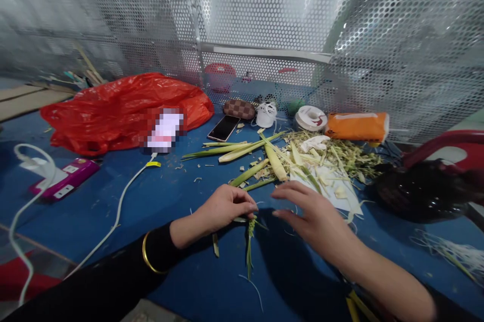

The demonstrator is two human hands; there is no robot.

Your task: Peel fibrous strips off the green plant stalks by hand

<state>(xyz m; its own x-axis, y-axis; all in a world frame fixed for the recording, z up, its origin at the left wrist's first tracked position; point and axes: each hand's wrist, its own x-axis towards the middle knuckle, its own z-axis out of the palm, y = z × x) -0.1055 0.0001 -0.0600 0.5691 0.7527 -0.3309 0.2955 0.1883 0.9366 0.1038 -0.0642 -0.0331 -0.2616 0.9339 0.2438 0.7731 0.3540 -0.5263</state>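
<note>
My left hand (223, 207) rests on the blue table (170, 201), its fingers pinched on the top of a thin green leaf strip (249, 246) that trails toward me. My right hand (308, 211) hovers just to its right, fingers stretched out and apart, holding nothing. Beyond both hands lies a pile of green and pale leaf strips (302, 158), with several long blades pointing left. A gold bangle (148, 256) circles my left wrist over a black sleeve.
A red plastic bag (121, 108) lies at the back left. A phone (224, 127), a checkered pouch (239, 109), a tape roll (310, 118) and an orange pack (357, 126) line the perforated metal wall. A pink power strip (66, 178) with white cable sits left; a dark bag (419, 188) sits right.
</note>
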